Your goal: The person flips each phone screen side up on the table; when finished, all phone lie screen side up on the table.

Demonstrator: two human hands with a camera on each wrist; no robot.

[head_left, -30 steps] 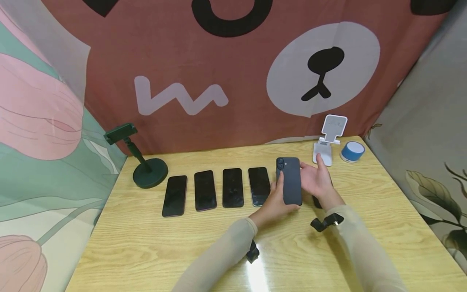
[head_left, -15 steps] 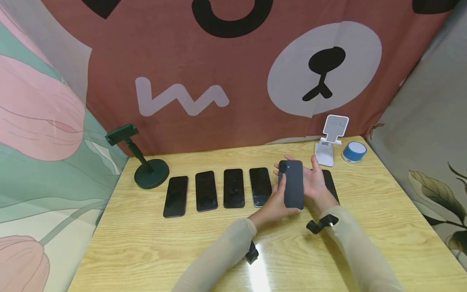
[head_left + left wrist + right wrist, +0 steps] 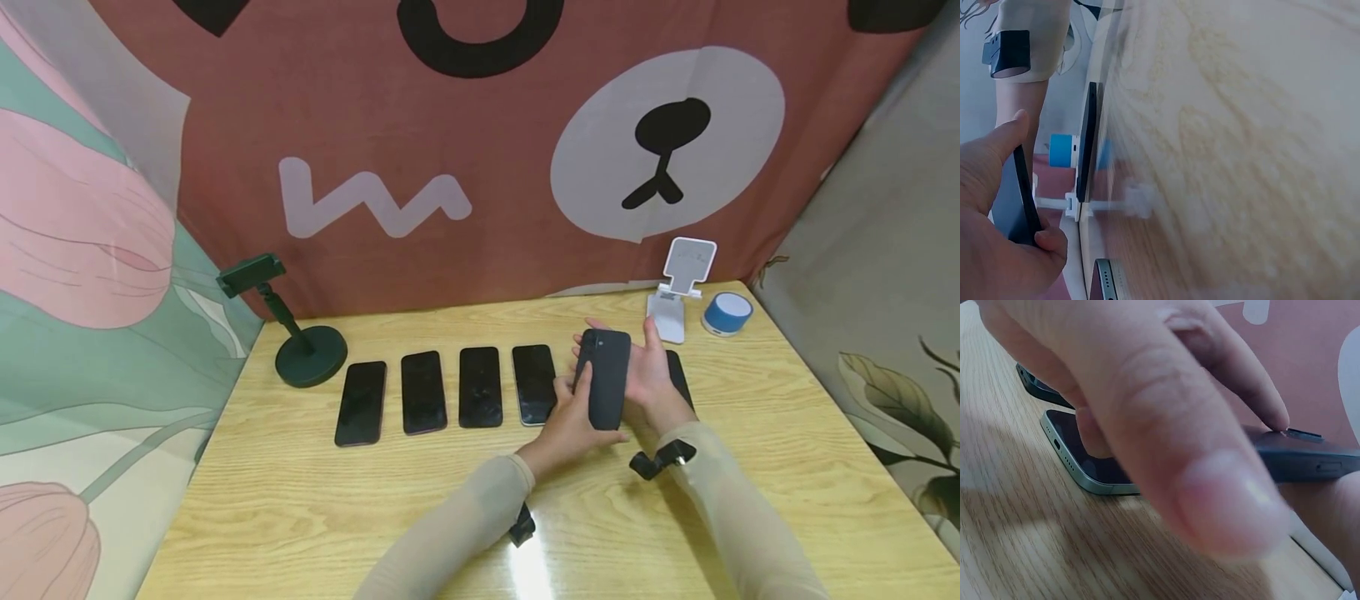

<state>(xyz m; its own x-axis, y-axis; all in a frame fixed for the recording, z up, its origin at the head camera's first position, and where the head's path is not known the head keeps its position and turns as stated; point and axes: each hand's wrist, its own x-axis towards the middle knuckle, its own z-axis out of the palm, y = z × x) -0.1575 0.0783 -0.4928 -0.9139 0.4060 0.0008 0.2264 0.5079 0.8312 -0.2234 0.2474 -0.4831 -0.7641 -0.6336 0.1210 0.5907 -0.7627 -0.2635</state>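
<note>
A dark smartphone (image 3: 609,383), back and camera lenses toward me, is raised above the table in the head view. My left hand (image 3: 570,417) grips it by its left side and lower end. Fingers of that hand (image 3: 1004,231) wrap the phone's edge in the left wrist view and loom large in the right wrist view. Just right of the phone is my right hand (image 3: 648,375), palm up with extended fingers passing behind the phone; whether they touch it is hidden. Another black phone (image 3: 678,379) lies partly hidden behind the right hand.
Several dark-screened phones lie in a row, from the leftmost phone (image 3: 360,404) to a light-edged phone (image 3: 533,383) beside my left hand. A green phone stand (image 3: 311,356) stands back left. At back right are a white folding stand (image 3: 667,317) and a blue round speaker (image 3: 727,314).
The held smartphone has moved a little right and down and turned slightly. My right hand has slid left, its fingers now behind the phone, uncovering more of the black phone at right.
</note>
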